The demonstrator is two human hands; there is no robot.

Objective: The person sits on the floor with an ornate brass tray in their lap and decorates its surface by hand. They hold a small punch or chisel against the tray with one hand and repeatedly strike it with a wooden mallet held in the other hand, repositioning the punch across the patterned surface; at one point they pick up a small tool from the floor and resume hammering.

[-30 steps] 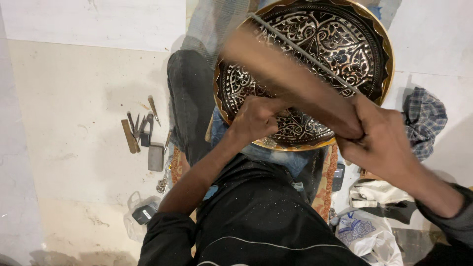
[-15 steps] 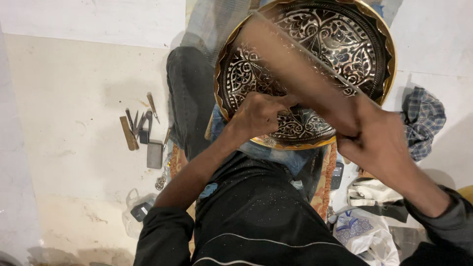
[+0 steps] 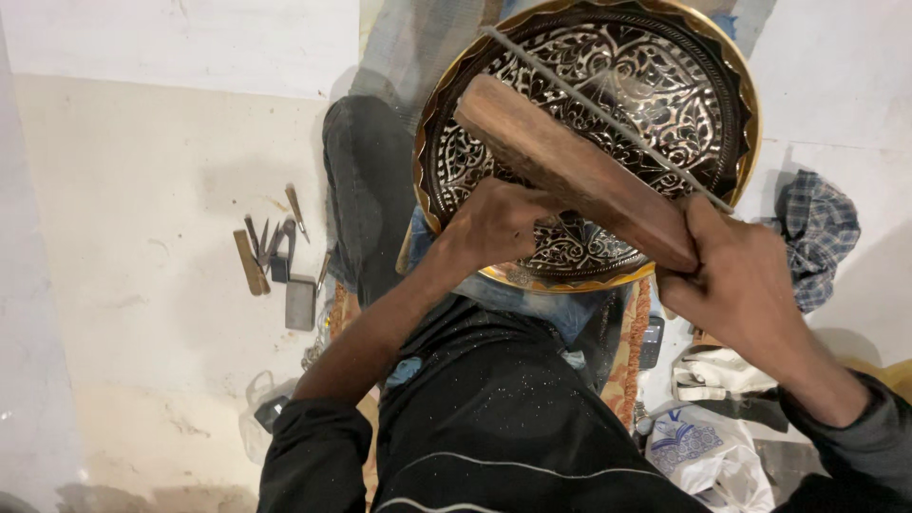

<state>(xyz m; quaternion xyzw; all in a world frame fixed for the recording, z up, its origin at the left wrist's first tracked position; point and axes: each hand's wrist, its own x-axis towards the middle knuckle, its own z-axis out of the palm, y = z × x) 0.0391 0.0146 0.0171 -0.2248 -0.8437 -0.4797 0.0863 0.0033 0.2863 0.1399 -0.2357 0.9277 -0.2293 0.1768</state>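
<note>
A large round brass plate (image 3: pixel 733 59) with dense black-and-silver floral engraving rests tilted on my lap. My left hand (image 3: pixel 496 224) is a closed fist pressed on the plate's lower part; whatever is inside it is hidden. My right hand (image 3: pixel 746 285) grips the end of a long brown wooden block (image 3: pixel 570 171), which lies slanted across the plate just above the left fist. A thin metal rod (image 3: pixel 608 116) runs along the block's upper side from the plate's top left to my right thumb.
On the pale floor to the left lie several small chisels and sticks (image 3: pixel 271 252) and a flat grey block (image 3: pixel 300 302). A checked cloth (image 3: pixel 819 236) lies at the right. White cloth (image 3: pixel 722 375) and plastic bags (image 3: pixel 712 456) sit near my right arm.
The wooden block was blurred in motion over the plate and is now sharp and still. My right hand has shifted slightly with it. The left fist has stayed in place.
</note>
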